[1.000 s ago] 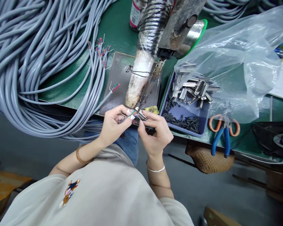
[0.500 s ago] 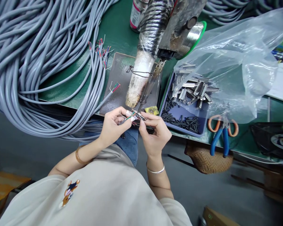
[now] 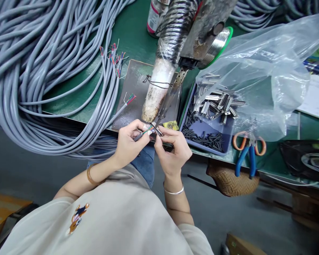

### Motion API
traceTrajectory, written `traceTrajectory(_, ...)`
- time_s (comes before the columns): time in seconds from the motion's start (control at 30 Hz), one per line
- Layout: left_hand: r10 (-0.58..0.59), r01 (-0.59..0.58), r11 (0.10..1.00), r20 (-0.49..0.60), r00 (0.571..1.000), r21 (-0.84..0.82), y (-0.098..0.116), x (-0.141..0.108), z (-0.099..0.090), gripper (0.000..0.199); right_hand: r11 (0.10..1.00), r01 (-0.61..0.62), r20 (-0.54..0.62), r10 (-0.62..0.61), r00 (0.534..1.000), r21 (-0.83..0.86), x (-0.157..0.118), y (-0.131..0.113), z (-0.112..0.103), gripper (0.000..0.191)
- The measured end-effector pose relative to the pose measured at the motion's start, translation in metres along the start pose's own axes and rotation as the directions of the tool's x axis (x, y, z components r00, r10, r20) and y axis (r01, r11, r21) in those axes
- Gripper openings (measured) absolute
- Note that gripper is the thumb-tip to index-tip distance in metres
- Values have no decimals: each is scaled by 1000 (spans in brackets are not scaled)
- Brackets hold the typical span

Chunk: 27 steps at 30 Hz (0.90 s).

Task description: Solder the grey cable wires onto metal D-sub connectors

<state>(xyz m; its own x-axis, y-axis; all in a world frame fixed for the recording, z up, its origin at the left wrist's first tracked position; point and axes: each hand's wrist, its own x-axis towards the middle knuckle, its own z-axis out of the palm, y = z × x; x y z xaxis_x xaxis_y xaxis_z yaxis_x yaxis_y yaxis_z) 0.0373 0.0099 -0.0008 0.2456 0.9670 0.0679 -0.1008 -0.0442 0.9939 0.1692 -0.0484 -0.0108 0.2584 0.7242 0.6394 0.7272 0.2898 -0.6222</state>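
Pinched in my left hand (image 3: 131, 141) is the stripped end of a grey cable (image 3: 138, 136), its thin coloured wires fanned toward the right. My right hand (image 3: 174, 148) grips a small metal multi-pin connector (image 3: 158, 131) between thumb and fingers. The wires meet the connector's pin side; which wires are joined to it is too small to tell. Just above both hands, the long tip of a mounted soldering iron (image 3: 166, 104) reaches down to the connector. Beside it hangs a fume hose (image 3: 152, 102) with a white, scorched end.
Grey cables (image 3: 55, 71) cover the left side. A blue tray (image 3: 220, 150) holds black sleeves and connectors under a plastic bag (image 3: 271, 78). Blue-handled pliers (image 3: 246, 159) and orange-handled cutters (image 3: 261, 147) hang at the bench edge. A solder spool (image 3: 218, 46) sits behind the iron.
The right fingers have shifted slightly left along the connector, showing more of its pins. The wires and left hand stay nearly in place; the view has moved a little.
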Motion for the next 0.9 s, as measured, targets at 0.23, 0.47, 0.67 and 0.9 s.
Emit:
traceTrajectory(0.23, 38, -38, 999, -10, 999, 36, 5, 1, 2, 12, 999, 23, -17, -23, 1000, -33, 2, 0, 1, 19)
traceTrajectory(0.47, -112, 113, 992, 26, 993, -54, 3, 2, -3, 17, 981, 150, 9, -150, 989, -126, -5, 4, 0, 18)
traceTrajectory(0.67, -201, 209, 974, 89, 976, -90, 5, -3, -6, 21, 999, -50, -32, 50, 998, 3, -7, 0, 0, 15)
traceTrajectory(0.9, -56, 56, 998, -24, 998, 20, 4, -8, -3, 12, 995, -78, 3, 78, 997, 62, -5, -5, 1, 18)
